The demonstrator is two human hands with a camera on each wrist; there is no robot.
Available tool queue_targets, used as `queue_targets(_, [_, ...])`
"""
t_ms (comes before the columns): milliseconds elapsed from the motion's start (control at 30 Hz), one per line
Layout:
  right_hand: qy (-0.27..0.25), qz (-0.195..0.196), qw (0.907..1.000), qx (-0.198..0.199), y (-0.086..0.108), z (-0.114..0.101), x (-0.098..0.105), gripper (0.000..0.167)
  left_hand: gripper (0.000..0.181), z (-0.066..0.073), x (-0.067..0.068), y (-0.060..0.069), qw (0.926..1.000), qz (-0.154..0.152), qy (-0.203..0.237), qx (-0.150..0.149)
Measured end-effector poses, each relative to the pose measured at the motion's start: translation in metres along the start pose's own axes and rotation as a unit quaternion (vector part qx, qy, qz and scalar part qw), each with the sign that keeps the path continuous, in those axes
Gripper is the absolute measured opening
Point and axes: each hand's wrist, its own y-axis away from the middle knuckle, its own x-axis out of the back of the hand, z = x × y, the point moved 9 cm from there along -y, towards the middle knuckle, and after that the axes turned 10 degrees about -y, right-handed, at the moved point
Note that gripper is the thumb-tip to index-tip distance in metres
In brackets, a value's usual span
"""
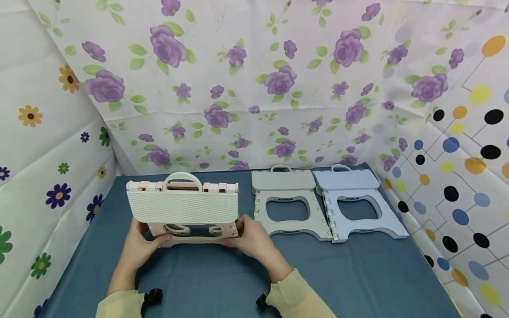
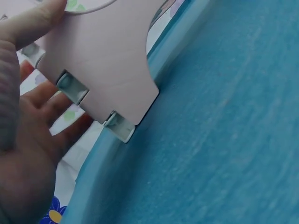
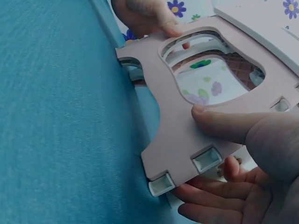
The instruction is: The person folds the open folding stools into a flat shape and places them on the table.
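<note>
A folding step stool with a white ribbed top, an arched carry handle and pink leg panels is held upright, partly unfolded. My left hand grips its left side; in the left wrist view the thumb lies on the pink leg panel and the fingers reach behind its edge. On the other side my right hand holds the same stool, its thumb pressed to the panel's front beside the oval opening, as the right wrist view shows. Whether the feet bear on the cloth is hard to tell.
To the right, a grey-white folding stool and a light blue folding stool lie flat side by side. Blue cloth covers the table. Patterned sheets hang behind it and on both sides.
</note>
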Motion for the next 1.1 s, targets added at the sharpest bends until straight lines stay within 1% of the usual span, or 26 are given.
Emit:
queue_targets(100, [0.004,0.009,0.9999,-0.005,0.001,-0.001,0.004,0.054,0.095,-0.001,-0.003,0.002,0.9997,-0.023,-0.005,0.001])
queue_targets(133, [0.008,0.013,0.9999,-0.005,0.001,-0.002,0.005,0.060,0.094,-0.001,-0.003,0.003,0.9996,-0.028,-0.010,0.001])
queue_targets(267, [0.026,0.033,0.9991,0.005,0.000,-0.007,0.011,0.102,0.092,-0.004,-0.004,0.004,0.9993,-0.038,-0.005,0.000])
queue_targets(333, [0.045,0.037,0.9982,0.010,0.000,-0.009,0.013,0.112,0.091,-0.004,-0.004,0.004,0.9992,-0.040,0.000,-0.003])
queue_targets(367, [0.054,0.036,0.9979,0.012,0.001,-0.010,0.014,0.112,0.091,-0.005,-0.004,0.005,0.9991,-0.042,0.002,-0.003])
queue_targets(433, [0.071,0.031,0.9968,0.017,0.001,-0.011,0.014,0.108,0.090,-0.006,-0.005,0.006,0.9989,-0.047,0.001,-0.001])
queue_targets(500, [0.088,0.024,0.9956,0.021,0.002,-0.011,0.013,0.101,0.090,-0.006,-0.005,0.006,0.9985,-0.054,0.001,0.003])
queue_targets(600, [0.097,0.014,0.9949,0.024,0.003,-0.010,0.011,0.092,0.089,-0.008,-0.005,0.007,0.9982,-0.059,-0.006,0.011])
queue_targets(867, [0.087,-0.004,0.9956,0.033,0.003,-0.009,0.007,0.072,0.079,-0.008,-0.001,0.007,0.9982,-0.047,-0.030,0.024])
queue_targets(1100, [0.092,0.010,0.9946,0.046,0.002,-0.011,0.008,0.049,0.062,-0.010,0.001,0.005,0.9972,-0.042,-0.054,0.030])
